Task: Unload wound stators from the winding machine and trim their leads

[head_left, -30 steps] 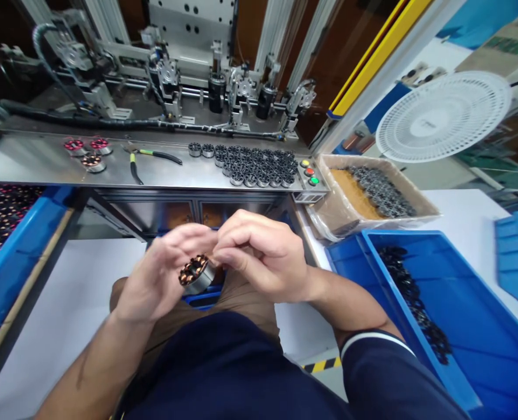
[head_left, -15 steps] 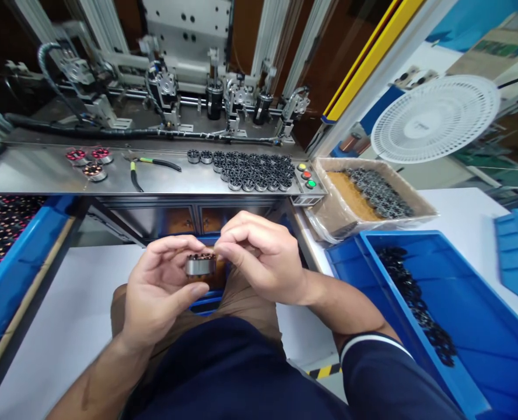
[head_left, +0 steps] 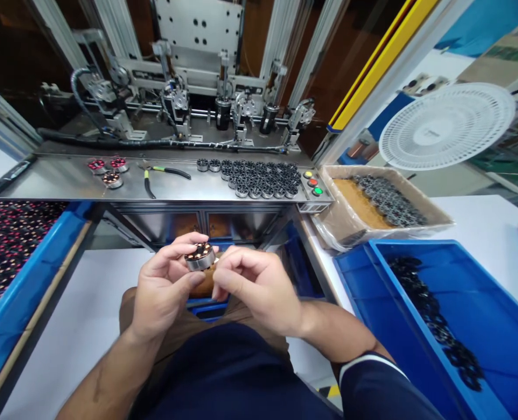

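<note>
A motor stator (head_left: pixel 200 261), with a bare metal rim and copper coils on black, is held above my lap. My left hand (head_left: pixel 165 280) grips it between thumb and fingers, its coil side tilted up. Close by on the right, my right hand (head_left: pixel 254 286) is closed in a pinch at the stator's edge. Whatever lies between those fingertips is too small to make out. Beyond the hands, cutting pliers (head_left: pixel 165 171) with black and green handles lie on the metal bench (head_left: pixel 79 185). Three wound stators (head_left: pixel 112 179) sit left of them.
Several black-and-metal stator cores (head_left: pixel 261 178) stand in rows by a button box (head_left: pixel 314 186). Machine fixtures (head_left: pixel 178 105) rise behind. A blue bin (head_left: pixel 73 224) of wound stators is at left. At right are a lined carton (head_left: pixel 342 230), a blue bin (head_left: pixel 473 291) and a fan (head_left: pixel 447 125).
The stator has tipped so its coil face shows more. My right hand has dropped slightly, from the stator's top edge to its lower right side. The camera view has shifted a little.
</note>
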### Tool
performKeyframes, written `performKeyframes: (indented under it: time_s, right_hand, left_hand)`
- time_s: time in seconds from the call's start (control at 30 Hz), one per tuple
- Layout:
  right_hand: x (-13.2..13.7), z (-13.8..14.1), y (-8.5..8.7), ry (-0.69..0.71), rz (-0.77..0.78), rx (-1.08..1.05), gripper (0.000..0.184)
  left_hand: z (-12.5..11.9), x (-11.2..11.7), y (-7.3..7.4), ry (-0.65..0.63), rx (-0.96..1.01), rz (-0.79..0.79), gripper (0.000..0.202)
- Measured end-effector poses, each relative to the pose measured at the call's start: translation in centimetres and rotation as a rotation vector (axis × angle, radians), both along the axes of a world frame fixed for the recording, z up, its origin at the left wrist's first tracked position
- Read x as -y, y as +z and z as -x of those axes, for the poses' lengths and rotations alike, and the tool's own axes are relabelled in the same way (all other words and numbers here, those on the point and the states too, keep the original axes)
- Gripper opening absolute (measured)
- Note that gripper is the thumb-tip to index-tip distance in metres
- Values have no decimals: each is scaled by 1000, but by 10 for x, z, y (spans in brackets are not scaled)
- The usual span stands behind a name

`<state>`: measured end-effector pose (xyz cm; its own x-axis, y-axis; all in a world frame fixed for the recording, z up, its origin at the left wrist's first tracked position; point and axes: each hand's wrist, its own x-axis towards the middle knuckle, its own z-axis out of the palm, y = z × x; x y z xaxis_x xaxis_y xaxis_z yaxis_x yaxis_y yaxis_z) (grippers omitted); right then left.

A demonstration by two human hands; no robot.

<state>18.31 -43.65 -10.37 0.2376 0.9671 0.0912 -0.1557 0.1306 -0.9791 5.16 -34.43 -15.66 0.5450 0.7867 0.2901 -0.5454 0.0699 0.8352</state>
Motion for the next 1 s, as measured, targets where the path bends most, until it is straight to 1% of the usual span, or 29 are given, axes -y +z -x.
performKeyframes:
  time_s: [0.07,0.13,0.27,0.37,0.43,0.53,0.57,0.6,0.63,0.67,0.7,0.73,0.77,0.83,0.87,0.9,1.0]
  right_hand:
    - [0,7,-7,88,92,-203,25]
    - [-1,10,-14,120,132,-314,30]
    - [-2,7,-25,145,111,-412,35]
    - [-2,4,-33,134,77,-506,47]
    - [-4,3,-37,189,81,-553,50]
    - [-9,4,-42,325,58,-595,44]
    - [-11,4,-43,344,36,-591,43]
    - [-12,2,-43,338,3,-563,42]
    - [-13,0,-44,301,-46,-497,42]
    - [-13,-3,-43,231,-116,-379,43]
    - [-12,-7,-43,129,-209,-213,44]
    - [-12,-10,-42,12,-321,-10,45]
    - [-11,-14,-41,-96,-435,206,45]
    - [-9,-19,-38,-238,-617,570,45]
    - [-8,-20,-38,-265,-670,683,45]
    - [-7,-21,-37,-275,-696,751,45]
    - [-5,-20,-35,-281,-695,809,44]
  left_hand:
    - [1,-1,1,-31,19,5,34]
    - [2,-2,2,-52,24,5,34]
    - [2,-4,5,-56,22,-7,33]
    - [1,-5,6,-23,10,-40,31]
    - [0,-6,6,-18,-2,-85,31]
    - [2,-6,6,-79,-38,-198,32]
    - [4,-6,7,-91,-63,-236,36]
    - [5,-6,8,-81,-94,-264,44]
    - [8,-6,10,-40,-123,-288,55]
    - [11,-6,11,20,-163,-310,65]
    - [14,-6,13,80,-213,-339,71]
    - [17,-5,14,131,-269,-379,71]
    - [20,-4,15,160,-330,-428,65]
    - [24,0,15,167,-452,-506,52]
    - [25,2,15,155,-495,-519,50]
    - [25,4,15,146,-519,-517,51]
    - [23,8,15,104,-537,-499,49]
